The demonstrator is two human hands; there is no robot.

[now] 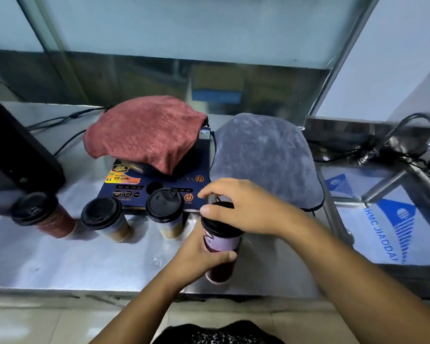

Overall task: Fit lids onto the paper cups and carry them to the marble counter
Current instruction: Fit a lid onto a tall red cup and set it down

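A purple paper cup [222,247] stands near the front edge of the steel counter [60,259]. My left hand [199,256] wraps around its side. My right hand [243,207] rests on its black lid [217,227], fingers curled over the rim. To the left, three more lidded paper cups stand in a row: a reddish one [39,214] at the far left, a tan one [104,218], and a tan one [164,212] with its sip plug raised.
Behind the cups sits a blue induction cooker [134,184] with a pot under a red cloth [144,130]. A grey cloth [263,155] lies to the right, then a sink with a faucet [417,130]. A black appliance [13,160] stands at left.
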